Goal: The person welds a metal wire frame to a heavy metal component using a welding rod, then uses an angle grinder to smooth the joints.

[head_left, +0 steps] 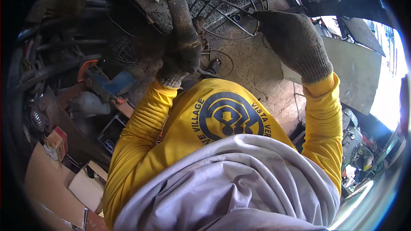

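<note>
My left hand (182, 60), in a dark knitted work glove, is closed around the lower end of a thick, worn metal pipe (180, 13). The pipe rises from my grip toward the top edge, and a rusty piece sticks out beside it near my fingers. Right of the pipe lies a rounded cage of bent metal rods (233, 0). My right hand (295, 38), gloved the same way, is held out at the right end of that cage. Its back faces up and its fingers are mostly hidden, so whether it touches or holds a rod cannot be told.
Metal bars and a blue tool with an orange part (113, 81) crowd the left. Cardboard (55, 184) lies at lower left. A large flat panel (351, 68) leans at right, above cluttered machine parts (352, 137). A sandalled foot (214, 65) stands on the concrete floor (257, 68).
</note>
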Action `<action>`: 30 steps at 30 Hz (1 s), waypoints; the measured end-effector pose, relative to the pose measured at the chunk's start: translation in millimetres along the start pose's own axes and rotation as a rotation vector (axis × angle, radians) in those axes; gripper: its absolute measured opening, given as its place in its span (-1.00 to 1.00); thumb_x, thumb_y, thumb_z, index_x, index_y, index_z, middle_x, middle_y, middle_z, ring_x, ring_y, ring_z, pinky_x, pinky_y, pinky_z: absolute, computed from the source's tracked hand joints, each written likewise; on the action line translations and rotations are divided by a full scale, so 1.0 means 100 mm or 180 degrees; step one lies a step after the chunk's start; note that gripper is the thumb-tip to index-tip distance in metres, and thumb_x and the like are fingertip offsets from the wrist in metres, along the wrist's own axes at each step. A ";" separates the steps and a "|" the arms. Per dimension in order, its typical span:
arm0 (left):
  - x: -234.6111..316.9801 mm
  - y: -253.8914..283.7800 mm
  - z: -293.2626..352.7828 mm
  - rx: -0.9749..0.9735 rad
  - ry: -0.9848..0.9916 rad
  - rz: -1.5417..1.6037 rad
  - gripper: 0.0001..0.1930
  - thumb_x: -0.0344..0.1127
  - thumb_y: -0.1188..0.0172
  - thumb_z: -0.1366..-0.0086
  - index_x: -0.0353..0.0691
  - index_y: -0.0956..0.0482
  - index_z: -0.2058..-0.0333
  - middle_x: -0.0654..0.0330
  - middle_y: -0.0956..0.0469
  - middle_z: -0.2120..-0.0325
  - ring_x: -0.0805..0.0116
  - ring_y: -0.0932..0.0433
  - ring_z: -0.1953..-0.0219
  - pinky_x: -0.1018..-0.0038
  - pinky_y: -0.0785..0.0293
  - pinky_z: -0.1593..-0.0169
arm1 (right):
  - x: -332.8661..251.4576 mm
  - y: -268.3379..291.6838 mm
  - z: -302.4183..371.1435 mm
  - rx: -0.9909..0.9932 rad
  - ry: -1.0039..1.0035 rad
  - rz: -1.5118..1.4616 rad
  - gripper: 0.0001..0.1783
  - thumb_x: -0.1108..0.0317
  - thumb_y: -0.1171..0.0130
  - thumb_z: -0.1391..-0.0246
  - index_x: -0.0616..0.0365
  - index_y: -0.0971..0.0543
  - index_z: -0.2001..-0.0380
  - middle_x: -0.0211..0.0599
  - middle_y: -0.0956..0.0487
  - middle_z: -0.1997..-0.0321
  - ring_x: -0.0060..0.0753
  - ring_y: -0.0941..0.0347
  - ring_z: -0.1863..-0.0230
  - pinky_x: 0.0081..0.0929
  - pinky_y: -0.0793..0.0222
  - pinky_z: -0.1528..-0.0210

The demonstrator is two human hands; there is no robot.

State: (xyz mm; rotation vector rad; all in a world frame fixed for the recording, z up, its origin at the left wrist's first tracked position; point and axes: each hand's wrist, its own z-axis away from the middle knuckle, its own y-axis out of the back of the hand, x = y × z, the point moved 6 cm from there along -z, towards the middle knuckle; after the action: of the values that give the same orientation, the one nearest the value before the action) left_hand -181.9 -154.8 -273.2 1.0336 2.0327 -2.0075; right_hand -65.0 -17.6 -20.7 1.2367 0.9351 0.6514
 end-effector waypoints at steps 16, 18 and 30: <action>0.23 -0.21 0.34 0.1281 -0.2756 -0.6879 -0.71 -0.30 -0.06 -0.33 -0.20 -0.37 0.00 0.15 -0.47 0.14 0.29 -0.49 0.11 0.37 -0.47 0.02 | -0.07 -0.09 0.08 0.0177 -0.0092 -0.0257 -0.69 0.37 -0.16 -0.14 0.08 -0.65 0.04 -0.10 -0.68 0.20 -0.12 -0.64 0.21 -0.35 -0.54 0.13; 0.22 -0.25 0.36 0.1277 -0.2805 -0.6864 -0.73 -0.34 -0.06 -0.32 -0.23 -0.38 0.03 0.13 -0.47 0.12 0.27 -0.49 0.08 0.37 -0.47 -0.01 | -0.06 -0.10 0.09 0.0312 -0.0122 -0.0334 -0.73 0.31 -0.13 -0.14 0.03 -0.68 0.11 -0.09 -0.68 0.22 -0.03 -0.63 0.23 -0.25 -0.55 0.15; 0.23 -0.25 0.51 -0.0701 -0.1350 -0.2920 -0.55 -0.08 -0.10 -0.34 -0.16 -0.41 -0.12 -0.04 -0.44 -0.05 -0.01 -0.38 -0.11 0.04 -0.37 -0.16 | -0.01 -0.05 0.15 0.0484 -0.0160 -0.0184 -0.77 0.30 -0.20 -0.09 0.07 -0.66 0.18 -0.12 -0.67 0.30 -0.06 -0.63 0.28 -0.28 -0.54 0.22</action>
State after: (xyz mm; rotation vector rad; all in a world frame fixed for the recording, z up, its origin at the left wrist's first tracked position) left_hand -231.5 -189.9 -270.5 -0.4514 2.6003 -1.9612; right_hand -52.9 -26.9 -24.6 1.3493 0.9889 0.5085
